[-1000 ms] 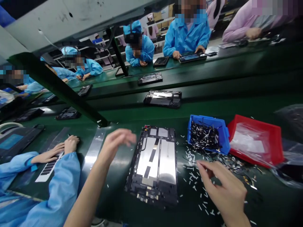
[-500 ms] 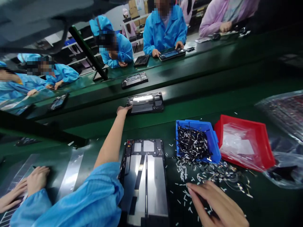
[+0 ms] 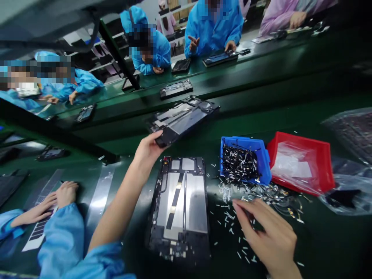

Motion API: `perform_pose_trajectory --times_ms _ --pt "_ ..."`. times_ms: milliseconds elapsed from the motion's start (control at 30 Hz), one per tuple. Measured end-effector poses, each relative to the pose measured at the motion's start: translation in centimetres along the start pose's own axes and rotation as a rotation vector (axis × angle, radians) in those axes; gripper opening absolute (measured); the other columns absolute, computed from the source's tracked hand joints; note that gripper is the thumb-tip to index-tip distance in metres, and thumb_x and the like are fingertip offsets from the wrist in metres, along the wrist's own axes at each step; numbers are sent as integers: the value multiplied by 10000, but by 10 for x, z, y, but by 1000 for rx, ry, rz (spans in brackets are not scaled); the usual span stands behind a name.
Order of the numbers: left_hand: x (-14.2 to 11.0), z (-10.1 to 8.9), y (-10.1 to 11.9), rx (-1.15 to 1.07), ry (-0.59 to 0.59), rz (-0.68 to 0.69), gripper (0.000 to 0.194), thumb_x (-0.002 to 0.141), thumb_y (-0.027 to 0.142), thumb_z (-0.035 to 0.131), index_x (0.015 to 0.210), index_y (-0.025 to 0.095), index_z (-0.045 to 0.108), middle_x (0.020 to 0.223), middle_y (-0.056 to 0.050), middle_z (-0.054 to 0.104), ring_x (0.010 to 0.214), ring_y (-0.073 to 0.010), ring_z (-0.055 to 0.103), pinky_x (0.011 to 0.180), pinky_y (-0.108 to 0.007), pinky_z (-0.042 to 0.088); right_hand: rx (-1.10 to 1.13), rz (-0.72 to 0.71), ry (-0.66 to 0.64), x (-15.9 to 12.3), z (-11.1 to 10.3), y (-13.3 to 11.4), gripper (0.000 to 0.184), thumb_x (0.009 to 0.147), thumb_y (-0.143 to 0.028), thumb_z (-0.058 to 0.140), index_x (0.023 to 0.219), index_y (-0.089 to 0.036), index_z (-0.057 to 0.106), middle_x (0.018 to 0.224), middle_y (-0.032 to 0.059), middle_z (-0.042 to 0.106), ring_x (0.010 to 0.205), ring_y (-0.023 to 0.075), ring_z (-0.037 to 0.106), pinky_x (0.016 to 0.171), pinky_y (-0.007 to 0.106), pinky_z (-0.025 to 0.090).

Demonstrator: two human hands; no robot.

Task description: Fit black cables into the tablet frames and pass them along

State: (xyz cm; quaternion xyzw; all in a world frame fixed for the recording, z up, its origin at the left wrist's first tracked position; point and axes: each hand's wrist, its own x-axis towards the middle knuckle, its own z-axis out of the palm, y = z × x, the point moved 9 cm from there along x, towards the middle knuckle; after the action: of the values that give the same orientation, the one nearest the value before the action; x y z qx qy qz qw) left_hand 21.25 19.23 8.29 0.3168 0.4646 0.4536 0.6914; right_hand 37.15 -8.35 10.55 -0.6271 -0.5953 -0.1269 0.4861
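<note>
Wht racks (image 3: pixel 186 7) stand behind grn bench (image 3: pixel 290 110) w/ post (image 3: pixel 119 54).

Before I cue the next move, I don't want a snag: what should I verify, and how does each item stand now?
1. Left hand gripping the tilted device: ok, held near one corner.
2. Bench directly ahead unoccupied: not ok; a second device lies there.
3. Right hand holding nothing: cannot tell.
4. White strips tidied: not ok, scattered.
5. All cables inside the blue bin: not ok; some lie outside.
</note>
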Motion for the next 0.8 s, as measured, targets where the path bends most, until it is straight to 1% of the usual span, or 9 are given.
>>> perform_pose_trajectory --times_ms 100,200,300,367,500,567,633,700,800 --pt "-82 -54 -6 -39 0 45 214 570 104 735 774 125 672 819 -49 723 726 -181 688 668 -254 577 -36 22 29 -3 -7 2 215 773 -13 671 886 -193 637 681 -20 660 565 104 580 616 264 499" --pt "-155 -100 -54 12 28 -62 360 521 207 843 847 144 703 803 -49 729 767 -231 706 747 -314 587 -67 100 66 -6 -13 9 180 796 -51 654 876 -212 653 655 -20 641 566 116 575 578 262 465" --pt "-204 -120 -111 1 69 -111 458 499 271 891 902 159 704 839 -55 735 856 -266 706 851 -363 560 -70 204 120 -11 -17 21 100 810 -122 649 835 -214 678 619 -12 619 556 134 566 574 279 454" --pt "-222 -120 -139 15 -7 -169 493 527 341 896 934 154 691 885 -84 736 861 -268 706 775 -337 571 -22 301 141 -14 -15 33 41 805 -181 661 792 -206 690 624 1 631 556 141 565 584 290 457" --pt "-245 -117 -159 203 -505 -425 501 712 547 751 947 109 686 820 -150 735 678 -223 706 498 -223 484 298 572 151 -26 1 50 118 743 -296 726 682 -201 691 636 21 654 600 148 597 608 287 473" --pt "-239 -136 -143 320 -594 -405 460 799 556 661 822 98 696 689 -135 719 551 -184 668 477 -216 452 568 736 120 -34 19 49 187 677 -367 775 659 -200 692 603 17 637 548 131 572 525 259 450" --pt "-206 -163 -104 356 -369 -107 406 849 519 613 812 122 692 694 -102 716 574 -175 658 553 -248 489 815 894 61 -42 42 41 275 592 -430 819 627 -194 683 564 5 605 468 99 510 440 227 397" --pt "-179 -182 -64 340 -56 251 349 858 480 604 986 164 682 961 -98 727 874 -215 683 775 -296 520 953 996 18 -47 60 30 338 530 -464 843 582 -186 658 534 -9 569 433 73 461 408 203 362" --pt "-149 -164 -67 362 -9 299 515 833 480 607 1277 221 571 1411 -78 513 1337 -274 429 1103 -382 342 988 1055 72 -49 71 25 369 510 -487 845 594 -186 647 531 -28 537 435 52 425 404 180 345"
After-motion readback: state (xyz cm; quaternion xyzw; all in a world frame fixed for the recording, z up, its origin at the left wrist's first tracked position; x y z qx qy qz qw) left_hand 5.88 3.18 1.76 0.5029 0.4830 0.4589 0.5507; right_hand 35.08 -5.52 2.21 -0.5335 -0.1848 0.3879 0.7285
